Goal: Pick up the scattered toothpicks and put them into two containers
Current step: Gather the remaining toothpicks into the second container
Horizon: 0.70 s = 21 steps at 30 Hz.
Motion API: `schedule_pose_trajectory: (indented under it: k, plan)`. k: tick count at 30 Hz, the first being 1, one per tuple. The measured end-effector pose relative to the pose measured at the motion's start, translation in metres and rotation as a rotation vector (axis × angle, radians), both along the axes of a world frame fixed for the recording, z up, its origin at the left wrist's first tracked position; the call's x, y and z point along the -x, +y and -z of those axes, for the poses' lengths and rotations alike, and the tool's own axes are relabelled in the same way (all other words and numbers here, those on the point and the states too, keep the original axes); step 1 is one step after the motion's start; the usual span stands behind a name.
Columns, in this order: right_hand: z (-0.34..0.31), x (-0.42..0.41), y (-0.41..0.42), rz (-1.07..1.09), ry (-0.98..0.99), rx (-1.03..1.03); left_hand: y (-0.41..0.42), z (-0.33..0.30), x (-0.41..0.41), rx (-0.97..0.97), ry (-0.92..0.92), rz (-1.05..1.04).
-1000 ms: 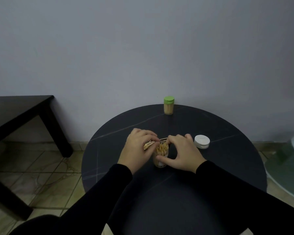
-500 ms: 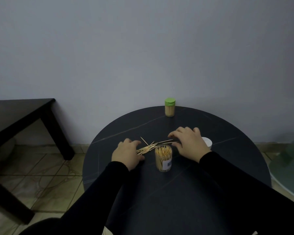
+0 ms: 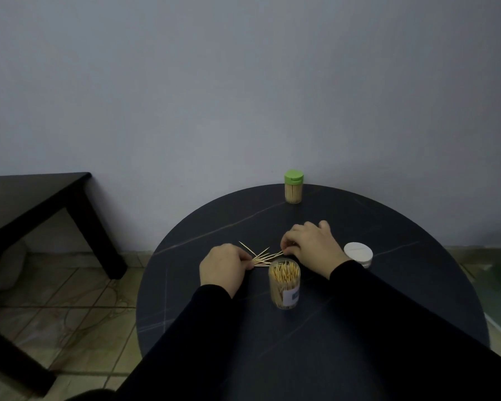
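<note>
Several loose toothpicks (image 3: pixel 260 256) lie fanned on the round black table (image 3: pixel 359 328), just behind an open clear container (image 3: pixel 284 285) packed with upright toothpicks. My left hand (image 3: pixel 223 267) rests at the pile's left end, its curled fingertips touching the sticks. My right hand (image 3: pixel 313 244) sits at the pile's right end, fingers curled down, pinching the tips of the toothpicks. A second container with a shut green lid (image 3: pixel 294 186), also filled with toothpicks, stands at the table's far edge.
A white round lid (image 3: pixel 358 253) lies on the table right of my right hand. A dark low table (image 3: pixel 32 198) stands to the left over a tiled floor. A pale wall is close behind the table.
Both hands left the open container and dropped to the table behind it. The toothpicks that my left hand held now lie spread on the table, with a hand at each end.
</note>
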State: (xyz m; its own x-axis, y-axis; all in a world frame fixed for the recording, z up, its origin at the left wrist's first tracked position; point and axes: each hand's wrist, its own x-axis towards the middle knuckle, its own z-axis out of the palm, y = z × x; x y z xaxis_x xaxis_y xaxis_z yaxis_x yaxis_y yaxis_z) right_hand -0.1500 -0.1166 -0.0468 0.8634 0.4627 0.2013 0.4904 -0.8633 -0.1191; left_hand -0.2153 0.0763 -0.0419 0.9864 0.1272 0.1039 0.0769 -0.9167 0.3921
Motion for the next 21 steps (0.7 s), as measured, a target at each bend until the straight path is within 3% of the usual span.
schedule_pose_trajectory:
  k: [5,9,21]
  plan:
    - [0.004,0.001,0.009,-0.082,0.001,0.029,-0.005,-0.003,-0.004,-0.076,-0.014,0.047]
    - [0.008,0.0,0.016,-0.193,-0.002,0.117,-0.006,-0.011,-0.008,-0.153,0.084,0.08]
    - [-0.002,0.008,0.01,-0.14,-0.031,0.086,-0.008,-0.008,-0.009,-0.336,0.014,0.06]
